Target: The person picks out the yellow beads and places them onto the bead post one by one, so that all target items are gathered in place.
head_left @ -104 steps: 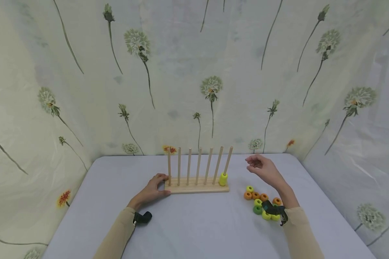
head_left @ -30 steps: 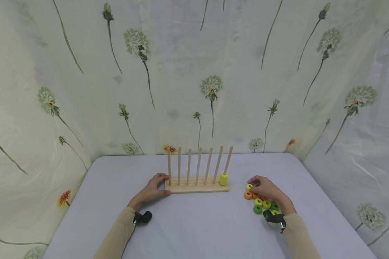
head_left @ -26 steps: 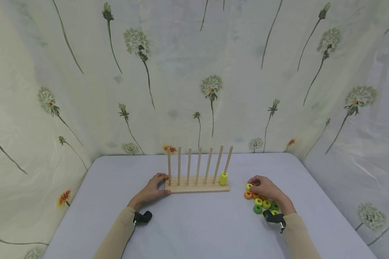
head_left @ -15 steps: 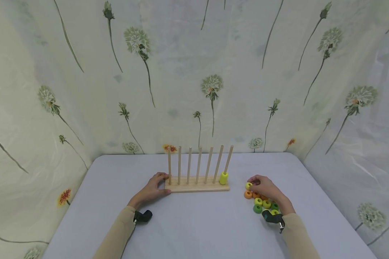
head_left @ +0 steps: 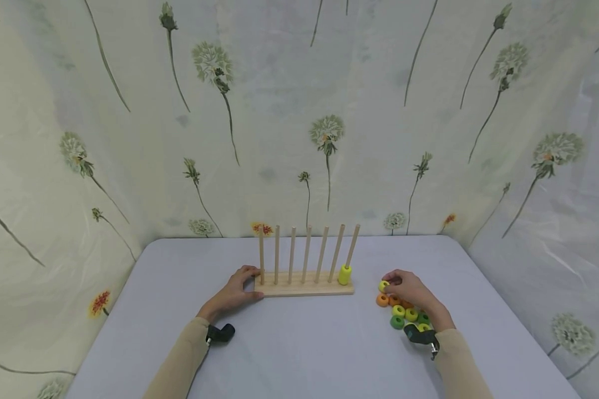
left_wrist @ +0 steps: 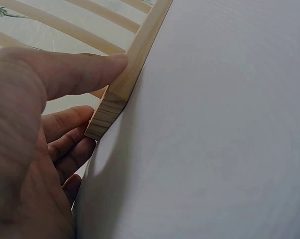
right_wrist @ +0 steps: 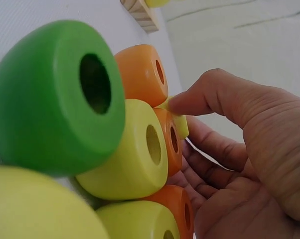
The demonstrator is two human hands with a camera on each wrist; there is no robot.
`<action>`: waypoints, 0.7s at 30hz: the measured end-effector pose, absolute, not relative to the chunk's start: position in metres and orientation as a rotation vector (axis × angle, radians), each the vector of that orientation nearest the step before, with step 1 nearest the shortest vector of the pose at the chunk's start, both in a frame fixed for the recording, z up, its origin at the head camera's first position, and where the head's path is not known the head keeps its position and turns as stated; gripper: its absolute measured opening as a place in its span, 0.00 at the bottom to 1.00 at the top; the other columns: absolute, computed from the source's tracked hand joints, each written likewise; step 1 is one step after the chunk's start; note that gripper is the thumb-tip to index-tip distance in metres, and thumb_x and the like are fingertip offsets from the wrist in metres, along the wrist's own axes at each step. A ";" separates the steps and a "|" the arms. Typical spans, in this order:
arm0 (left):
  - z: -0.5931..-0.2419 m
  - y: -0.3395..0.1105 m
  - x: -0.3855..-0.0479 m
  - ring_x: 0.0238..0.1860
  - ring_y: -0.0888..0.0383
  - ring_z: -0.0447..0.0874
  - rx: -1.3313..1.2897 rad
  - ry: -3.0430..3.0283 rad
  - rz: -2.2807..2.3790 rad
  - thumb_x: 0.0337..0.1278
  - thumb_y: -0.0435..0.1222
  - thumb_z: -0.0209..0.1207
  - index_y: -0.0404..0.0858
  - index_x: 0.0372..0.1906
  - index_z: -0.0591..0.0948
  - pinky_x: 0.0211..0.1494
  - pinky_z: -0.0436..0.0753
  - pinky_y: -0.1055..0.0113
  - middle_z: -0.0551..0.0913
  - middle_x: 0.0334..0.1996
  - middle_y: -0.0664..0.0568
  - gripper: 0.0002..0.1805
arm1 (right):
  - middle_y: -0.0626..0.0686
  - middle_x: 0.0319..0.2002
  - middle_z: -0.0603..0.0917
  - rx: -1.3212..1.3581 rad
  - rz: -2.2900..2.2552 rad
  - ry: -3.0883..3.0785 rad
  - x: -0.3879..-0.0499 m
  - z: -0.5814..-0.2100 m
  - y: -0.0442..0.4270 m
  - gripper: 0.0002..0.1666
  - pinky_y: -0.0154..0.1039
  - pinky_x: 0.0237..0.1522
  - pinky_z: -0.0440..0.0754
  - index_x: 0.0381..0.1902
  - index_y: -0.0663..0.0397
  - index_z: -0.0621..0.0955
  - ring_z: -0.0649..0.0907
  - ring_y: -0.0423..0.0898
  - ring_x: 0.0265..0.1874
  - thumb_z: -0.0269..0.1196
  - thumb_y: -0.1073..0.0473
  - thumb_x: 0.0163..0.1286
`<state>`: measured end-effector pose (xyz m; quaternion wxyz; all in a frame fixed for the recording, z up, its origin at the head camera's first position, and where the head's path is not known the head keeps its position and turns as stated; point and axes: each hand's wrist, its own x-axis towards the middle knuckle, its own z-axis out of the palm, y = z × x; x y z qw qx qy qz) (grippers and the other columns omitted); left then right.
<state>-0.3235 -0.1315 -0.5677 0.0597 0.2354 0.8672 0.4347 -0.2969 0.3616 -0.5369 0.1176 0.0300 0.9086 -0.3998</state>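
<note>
A wooden base [head_left: 304, 290] with several upright pegs stands mid-table, yellow beads [head_left: 345, 275] around its rightmost peg. My left hand [head_left: 235, 291] grips the base's left end; in the left wrist view that hand [left_wrist: 45, 129] has its thumb on the front edge of the wood [left_wrist: 135, 64] and fingers behind it. To the right of the base, my right hand [head_left: 410, 289] pinches a yellow bead [head_left: 383, 286] at the back of a bead group. In the right wrist view the hand [right_wrist: 239, 144] partly hides that yellow bead [right_wrist: 181, 124] behind orange ones.
Orange [head_left: 382, 300], yellow [head_left: 398, 311] and green beads [head_left: 397, 322] lie close together in front of and under my right hand and wrist. A flowered sheet [head_left: 279, 111] hangs behind the white table [head_left: 299, 343]. Each wrist carries a dark camera.
Since the oldest frame, my right hand has come down and toward me onto the yellow bead at the back of the group. Over the last second it has barely moved. My left hand stays put.
</note>
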 end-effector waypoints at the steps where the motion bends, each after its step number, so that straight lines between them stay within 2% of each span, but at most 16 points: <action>1: -0.568 -0.132 -0.323 0.69 0.41 0.61 0.713 2.626 1.314 0.51 0.45 0.69 0.36 0.65 0.71 0.71 0.59 0.42 0.68 0.64 0.43 0.37 | 0.56 0.45 0.81 0.091 -1.171 2.660 -0.297 -0.537 0.362 0.25 0.37 0.39 0.80 0.52 0.59 0.77 0.78 0.48 0.39 0.67 0.52 0.62; 21: -0.569 -0.131 -0.325 0.69 0.42 0.60 0.701 2.637 1.293 0.51 0.46 0.68 0.37 0.66 0.71 0.71 0.59 0.42 0.67 0.65 0.44 0.37 | 0.57 0.46 0.81 0.103 -1.153 2.728 -0.294 -0.531 0.365 0.23 0.37 0.40 0.78 0.52 0.59 0.78 0.78 0.48 0.42 0.65 0.52 0.63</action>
